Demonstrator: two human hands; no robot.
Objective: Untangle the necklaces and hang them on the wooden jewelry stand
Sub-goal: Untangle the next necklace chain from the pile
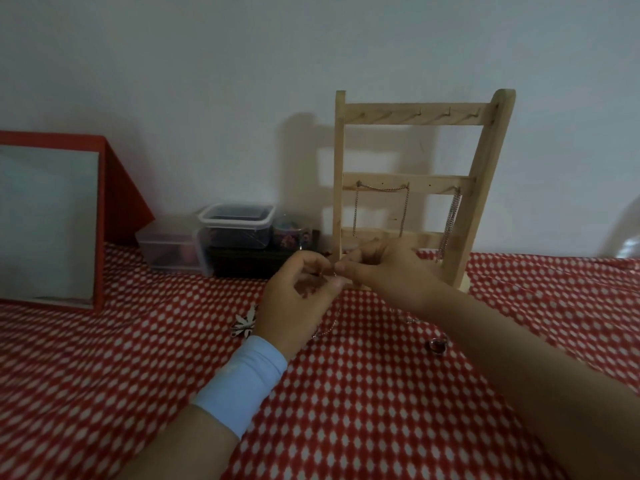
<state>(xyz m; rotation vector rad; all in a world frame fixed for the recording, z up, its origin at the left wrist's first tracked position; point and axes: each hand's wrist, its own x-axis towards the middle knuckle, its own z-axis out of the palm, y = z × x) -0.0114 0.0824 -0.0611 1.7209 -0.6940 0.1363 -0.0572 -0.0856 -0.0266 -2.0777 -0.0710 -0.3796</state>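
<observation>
Here, my left hand (298, 299) and right hand (384, 268) meet with fingers curled, each pinching a thin metal chain (327, 328) that trails down onto the red, white-spotted cloth (381, 410). Just beyond them stands the slatted wooden jewelry stand (415, 114). Two hung chains (381, 187) drape from its middle rail. A round pendant (437, 345) lies near right, and a flower-shaped pendant (245, 323) lies left.

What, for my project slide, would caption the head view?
Left hand and right hand pinch a chain over red dotted cloth, before a wooden stand with necklaces on its middle bar.
</observation>
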